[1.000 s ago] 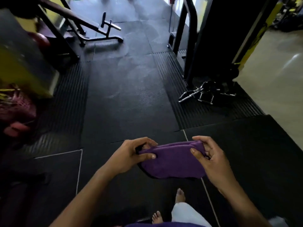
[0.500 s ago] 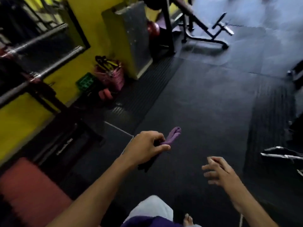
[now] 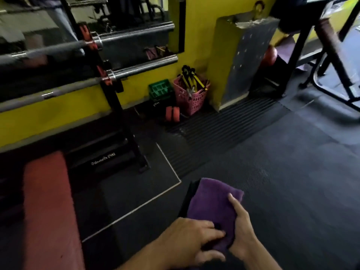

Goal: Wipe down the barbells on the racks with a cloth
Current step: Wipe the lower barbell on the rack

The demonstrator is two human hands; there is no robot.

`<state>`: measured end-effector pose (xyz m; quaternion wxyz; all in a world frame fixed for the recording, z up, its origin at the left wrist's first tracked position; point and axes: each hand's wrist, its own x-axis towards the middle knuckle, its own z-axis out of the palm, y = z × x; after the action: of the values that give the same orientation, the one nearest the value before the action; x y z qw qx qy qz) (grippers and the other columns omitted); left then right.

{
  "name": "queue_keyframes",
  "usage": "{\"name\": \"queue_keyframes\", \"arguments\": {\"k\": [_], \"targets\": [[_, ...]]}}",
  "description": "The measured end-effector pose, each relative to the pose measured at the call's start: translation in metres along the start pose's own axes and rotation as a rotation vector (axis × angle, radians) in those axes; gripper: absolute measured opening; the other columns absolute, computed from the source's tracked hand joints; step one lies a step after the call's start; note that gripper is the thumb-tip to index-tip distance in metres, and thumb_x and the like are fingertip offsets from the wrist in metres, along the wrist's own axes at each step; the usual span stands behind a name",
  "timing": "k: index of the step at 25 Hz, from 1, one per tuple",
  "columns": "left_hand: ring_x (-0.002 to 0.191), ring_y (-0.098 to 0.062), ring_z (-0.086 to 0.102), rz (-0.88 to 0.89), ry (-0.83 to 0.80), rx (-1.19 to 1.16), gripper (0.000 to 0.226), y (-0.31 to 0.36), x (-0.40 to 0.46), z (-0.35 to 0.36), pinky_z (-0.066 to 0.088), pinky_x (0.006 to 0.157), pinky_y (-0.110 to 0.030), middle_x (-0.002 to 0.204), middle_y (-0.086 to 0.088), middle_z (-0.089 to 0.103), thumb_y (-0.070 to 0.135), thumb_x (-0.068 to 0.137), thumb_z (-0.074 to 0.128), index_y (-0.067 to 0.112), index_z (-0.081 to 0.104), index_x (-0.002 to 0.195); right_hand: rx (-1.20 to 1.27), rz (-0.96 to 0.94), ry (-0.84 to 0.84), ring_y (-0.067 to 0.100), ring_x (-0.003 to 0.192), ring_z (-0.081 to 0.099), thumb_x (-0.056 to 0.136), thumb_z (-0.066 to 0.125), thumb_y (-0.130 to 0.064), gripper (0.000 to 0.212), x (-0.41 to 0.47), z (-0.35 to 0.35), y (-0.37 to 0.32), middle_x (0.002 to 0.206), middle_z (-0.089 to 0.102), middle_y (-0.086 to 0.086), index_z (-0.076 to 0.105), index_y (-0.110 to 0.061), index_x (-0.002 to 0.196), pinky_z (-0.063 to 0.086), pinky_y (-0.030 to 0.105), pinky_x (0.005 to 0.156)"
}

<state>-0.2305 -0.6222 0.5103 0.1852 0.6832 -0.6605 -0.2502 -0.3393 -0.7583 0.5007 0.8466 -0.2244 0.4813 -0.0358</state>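
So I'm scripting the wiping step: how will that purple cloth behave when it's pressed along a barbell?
The purple cloth looks soft and floppy: it lies folded in layers, so it should wrap round the upper barbell easily. Its napped surface probably grips rather than slips. It seems light; the left hand and right hand hold it by one end, with the rest unsupported.

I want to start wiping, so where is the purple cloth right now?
The purple cloth is low in the head view, right of centre, held between the left hand and right hand above the black floor mat.
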Motion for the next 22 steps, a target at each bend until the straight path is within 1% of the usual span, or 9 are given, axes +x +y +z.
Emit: {"name": "queue_keyframes", "arguments": {"k": [2,5,7,10,13,16,17,19,22], "targets": [[0.113,0.001,0.059,-0.062,0.119,-0.061,0.059,-0.037,0.012,-0.034,0.052,0.090,-0.026,0.126,0.017,0.063,0.075,0.093,0.043,0.041,0.053,0.140,0.029,-0.025,-0.022,0.041,0.088,0.073,0.092,0.053,-0.052,0.065,0.025,0.022,-0.038,0.117,0.069,0.029,0.066,0.005,0.120,0.051,0.048,0.087],[0.113,0.003,0.058,-0.232,0.225,-0.063,0.061,-0.086,0.027,-0.083,0.050,0.093,-0.024,0.126,0.021,0.062,0.080,0.091,0.035,0.047,0.049,0.140,0.018,-0.095,-0.072,0.039,0.089,0.074,0.094,0.051,-0.054,0.065,0.052,0.060,-0.089,0.119,0.070,0.026,0.066,0.002,0.122,0.049,0.048,0.089],[0.109,0.004,0.058,-0.320,0.319,-0.081,0.056,-0.112,0.035,-0.112,0.048,0.092,-0.021,0.122,0.024,0.062,0.076,0.092,0.039,0.046,0.050,0.138,0.003,-0.142,-0.060,0.035,0.088,0.075,0.093,0.053,-0.054,0.060,0.073,0.083,-0.121,0.117,0.072,0.020,0.066,-0.004,0.123,0.049,0.046,0.086],[0.110,0.012,0.056,-0.455,0.478,-0.147,0.051,-0.166,0.045,-0.147,0.045,0.093,-0.016,0.119,0.032,0.062,0.070,0.091,0.047,0.048,0.054,0.136,-0.043,-0.185,-0.079,0.031,0.089,0.076,0.095,0.052,-0.055,0.056,0.115,0.130,-0.169,0.116,0.073,0.017,0.066,-0.008,0.122,0.049,0.045,0.086],[0.110,0.017,0.054,-0.558,0.504,-0.211,0.047,-0.227,0.066,-0.176,0.048,0.097,-0.020,0.116,0.039,0.060,0.069,0.090,0.051,0.055,0.052,0.135,-0.053,-0.221,-0.092,0.029,0.085,0.076,0.096,0.053,-0.054,0.051,0.168,0.180,-0.220,0.111,0.075,0.016,0.067,-0.009,0.117,0.050,0.044,0.084],[0.115,0.017,0.049,-0.610,0.461,-0.162,0.049,-0.271,0.090,-0.204,0.043,0.102,-0.016,0.132,0.044,0.045,0.070,0.091,0.050,0.065,0.037,0.138,-0.040,-0.230,-0.083,0.028,0.081,0.077,0.097,0.053,-0.054,0.051,0.216,0.219,-0.267,0.104,0.076,0.017,0.067,-0.008,0.114,0.050,0.042,0.082],[0.120,0.018,0.044,-0.626,0.446,-0.125,0.054,-0.290,0.100,-0.216,0.038,0.105,-0.013,0.140,0.043,0.035,0.071,0.092,0.047,0.063,0.031,0.143,-0.053,-0.234,-0.079,0.028,0.081,0.077,0.097,0.053,-0.055,0.052,0.233,0.233,-0.282,0.103,0.077,0.016,0.067,-0.008,0.114,0.051,0.042,0.082],[0.130,0.017,0.028,-0.655,0.451,-0.072,0.063,-0.327,0.123,-0.243,0.024,0.107,-0.009,0.145,0.040,0.021,0.068,0.094,0.046,0.056,0.023,0.152,-0.072,-0.247,-0.052,0.028,0.082,0.077,0.096,0.054,-0.056,0.052,0.269,0.256,-0.310,0.101,0.077,0.014,0.067,-0.009,0.114,0.052,0.040,0.080],[0.140,0.012,0.020,-0.657,0.514,-0.024,0.070,-0.378,0.157,-0.283,0.020,0.111,-0.012,0.152,0.036,0.015,0.060,0.096,0.050,0.049,0.015,0.157,-0.115,-0.241,0.015,0.031,0.092,0.075,0.094,0.056,-0.062,0.057,0.316,0.283,-0.344,0.107,0.076,0.014,0.066,-0.013,0.120,0.056,0.042,0.080]]}}
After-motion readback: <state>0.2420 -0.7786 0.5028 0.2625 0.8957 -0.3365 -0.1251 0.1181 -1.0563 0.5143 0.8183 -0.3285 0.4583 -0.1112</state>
